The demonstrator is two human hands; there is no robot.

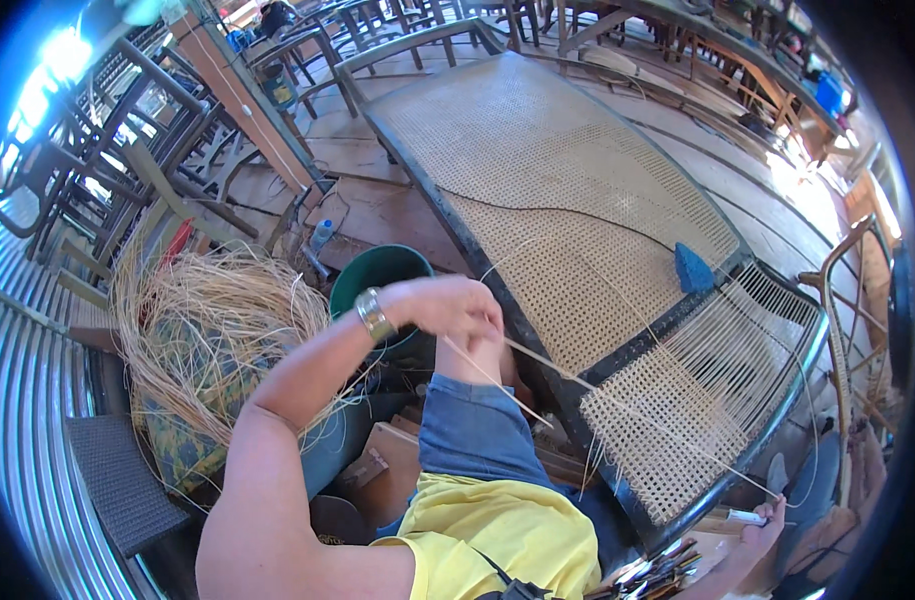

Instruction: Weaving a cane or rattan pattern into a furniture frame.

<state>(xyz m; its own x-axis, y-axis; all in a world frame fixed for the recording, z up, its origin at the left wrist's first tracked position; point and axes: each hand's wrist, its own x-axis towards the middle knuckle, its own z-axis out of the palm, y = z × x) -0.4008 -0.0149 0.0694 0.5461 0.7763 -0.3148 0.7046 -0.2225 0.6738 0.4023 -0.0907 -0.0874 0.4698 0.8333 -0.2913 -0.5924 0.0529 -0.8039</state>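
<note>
A cane strand (667, 435) stretches across the woven cane panel (677, 440) of a dark-framed piece of furniture, from one hand to the other. My left hand (452, 306), with a metal-banded watch (373, 313) on the wrist, is closed on the strand above my knee; a loose end hangs below it. At the lower right, my right hand (763, 524) pinches the strand's other part near the frame's outer edge. A small whitish object (745, 517) shows at that hand; its kind is unclear. Parallel strands (752, 310) lie unwoven on the panel's far part.
A long woven cane panel (567, 270) adjoins, with a dark cord (557, 208) and a blue lump (693, 268) on it. To the left are a heap of loose cane (227, 310) and a green bucket (382, 268). Stacked chair frames (107, 130) stand behind a post (242, 95).
</note>
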